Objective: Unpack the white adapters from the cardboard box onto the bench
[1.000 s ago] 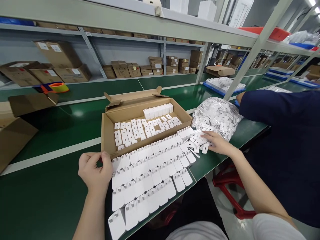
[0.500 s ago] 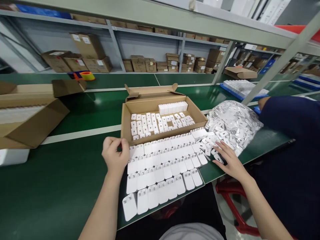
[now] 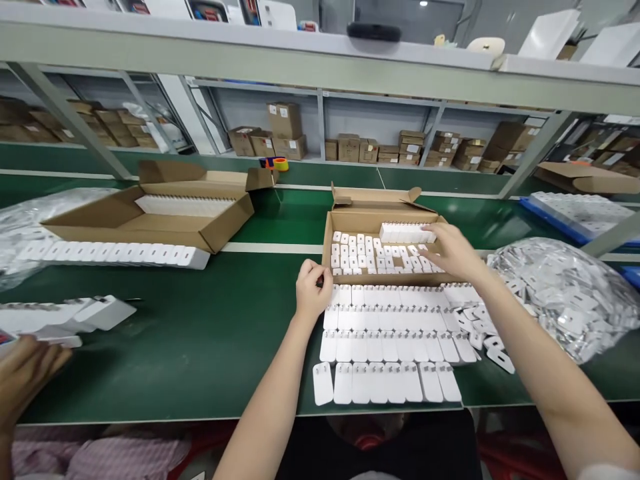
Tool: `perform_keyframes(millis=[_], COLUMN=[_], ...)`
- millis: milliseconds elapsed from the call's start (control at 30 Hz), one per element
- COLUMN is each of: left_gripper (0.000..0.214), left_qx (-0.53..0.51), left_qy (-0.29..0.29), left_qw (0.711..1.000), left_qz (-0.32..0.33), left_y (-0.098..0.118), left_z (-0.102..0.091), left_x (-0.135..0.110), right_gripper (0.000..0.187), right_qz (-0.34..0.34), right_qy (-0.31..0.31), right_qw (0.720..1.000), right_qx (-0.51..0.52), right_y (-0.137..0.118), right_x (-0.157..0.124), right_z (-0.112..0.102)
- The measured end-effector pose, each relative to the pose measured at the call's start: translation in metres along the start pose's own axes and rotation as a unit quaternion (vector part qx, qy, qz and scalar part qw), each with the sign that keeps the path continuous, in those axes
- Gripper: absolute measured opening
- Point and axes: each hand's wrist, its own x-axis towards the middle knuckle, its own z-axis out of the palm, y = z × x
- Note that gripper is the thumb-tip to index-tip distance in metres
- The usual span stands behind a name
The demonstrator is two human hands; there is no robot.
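Note:
Rows of flat white charger plugs point(image 3: 390, 340) lie on the green bench in front of me. My left hand point(image 3: 311, 291) rests at the top left corner of these rows, fingers curled together in a pinch; what they hold is hidden. My right hand point(image 3: 450, 250) reaches over the open cardboard box point(image 3: 376, 217), fingers bent above the small white plugs point(image 3: 370, 257) packed inside. Whether it holds a plug I cannot make out. A block of white plugs point(image 3: 405, 233) stands at the box's back.
A clear bag heaped with white plugs point(image 3: 560, 293) lies to the right. A larger open carton point(image 3: 150, 213) and a long row of plugs point(image 3: 110, 253) sit left. Another person's hand point(image 3: 25, 373) works at the lower left. Shelves of boxes point(image 3: 360, 147) stand behind.
My view swung left, revealing the left carton and another person's hand. My right hand left the loose plugs by the bag and moved up over the open box. The left hand stayed put.

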Motion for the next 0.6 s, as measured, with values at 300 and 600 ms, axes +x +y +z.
perform_keyframes(millis=[300,600], left_gripper=[0.027,0.028], left_qx=[-0.008,-0.025], left_qy=[-0.005,0.003], left_qw=[1.000,1.000], left_qz=[-0.002,-0.011], left_y=[-0.004,-0.009], left_z=[-0.001,0.003], left_x=[0.000,-0.002], right_gripper=[0.059,0.050], right_qz=[-0.055,-0.064], right_qy=[-0.151,-0.153], right_qw=[0.983,0.974], right_qx=[-0.092,-0.152], right_y=[0.032,0.050], right_x=[0.111,0.122], right_z=[0.111,0.132])
